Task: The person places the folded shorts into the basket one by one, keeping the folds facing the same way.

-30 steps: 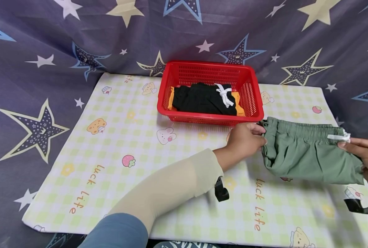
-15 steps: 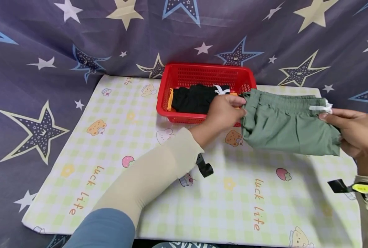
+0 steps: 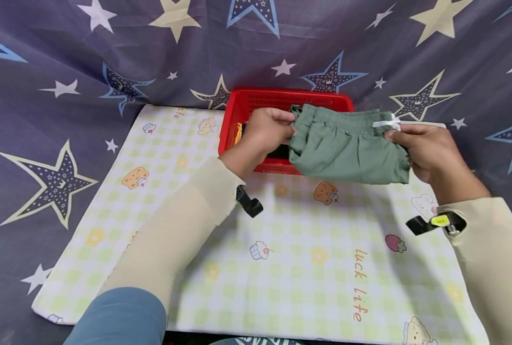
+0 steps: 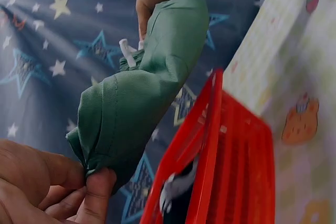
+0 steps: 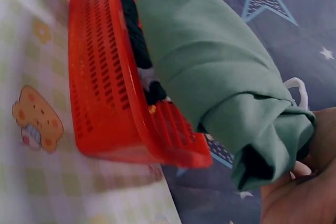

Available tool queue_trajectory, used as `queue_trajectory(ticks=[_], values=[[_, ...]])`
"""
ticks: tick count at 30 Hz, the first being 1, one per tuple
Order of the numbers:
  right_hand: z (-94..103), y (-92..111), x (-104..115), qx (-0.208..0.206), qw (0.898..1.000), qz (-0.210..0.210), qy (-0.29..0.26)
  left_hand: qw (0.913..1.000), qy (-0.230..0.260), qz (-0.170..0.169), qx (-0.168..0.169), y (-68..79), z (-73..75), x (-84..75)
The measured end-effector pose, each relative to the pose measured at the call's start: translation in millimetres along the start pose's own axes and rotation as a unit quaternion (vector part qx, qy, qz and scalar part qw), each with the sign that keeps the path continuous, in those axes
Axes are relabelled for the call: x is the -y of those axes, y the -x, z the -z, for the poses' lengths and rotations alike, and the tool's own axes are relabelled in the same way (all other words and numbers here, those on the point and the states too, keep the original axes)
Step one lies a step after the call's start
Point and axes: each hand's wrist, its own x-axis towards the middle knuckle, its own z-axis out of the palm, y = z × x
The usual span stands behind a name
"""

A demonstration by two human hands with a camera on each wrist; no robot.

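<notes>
Folded green shorts (image 3: 350, 146) with an elastic waistband and a white drawstring hang in the air between both hands, over the right part of a red plastic basket (image 3: 230, 129). My left hand (image 3: 264, 132) pinches the left end of the waistband between thumb and fingers. At the other end, beside the drawstring, my right hand (image 3: 432, 148) grips the shorts. Inside the basket lies black clothing (image 5: 135, 35) with some orange cloth (image 3: 238, 132) at its left; the green shorts and left hand hide most of it in the head view.
The basket stands at the back of a table with a checked, cartoon-printed cloth (image 3: 290, 273). Directly behind it hangs a dark star-patterned curtain (image 3: 152, 52). Each wrist bears a black strap mount (image 3: 249, 201).
Both hands have carried the green shorts leftward and away from the person, from the table's right side to above the basket. The basket has stayed in place.
</notes>
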Motion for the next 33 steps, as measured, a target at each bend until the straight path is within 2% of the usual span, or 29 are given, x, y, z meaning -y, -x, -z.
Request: queue_trajectory(ticks=[5, 13, 19, 22, 27, 30, 33], values=[[-31.3, -15, 7, 0.003, 0.999, -0.001, -0.046, 0.9998, -0.004, 0.000, -0.020, -7.7, 25.5, 2.9], [-70.6, -36, 15, 0.002, 0.997, -0.011, -0.071, 0.9976, -0.013, 0.040, -0.055, -22.5, 58.8, 5.4], [-96.9, -49, 19, -0.017, 1.000, 0.002, -0.022, 0.9946, -0.039, 0.058, -0.077, -37.4, 77.0, 11.7], [-107.6, -56, 19, -0.027, 0.999, 0.011, 0.021, 0.9933, -0.044, 0.058, -0.090, -44.6, 82.7, 16.4], [-119.7, -66, 19, -0.039, 0.998, 0.013, 0.042, 0.9912, -0.052, 0.045, -0.114, -53.3, 84.4, 24.4], [-123.8, -70, 16, -0.045, 0.997, 0.010, 0.055, 0.9866, -0.080, 0.035, -0.138, -56.6, 80.1, 29.4], [-126.6, -73, 12, -0.043, 0.996, 0.006, 0.077, 0.9792, -0.131, 0.018, -0.153, -58.8, 75.9, 34.0]])
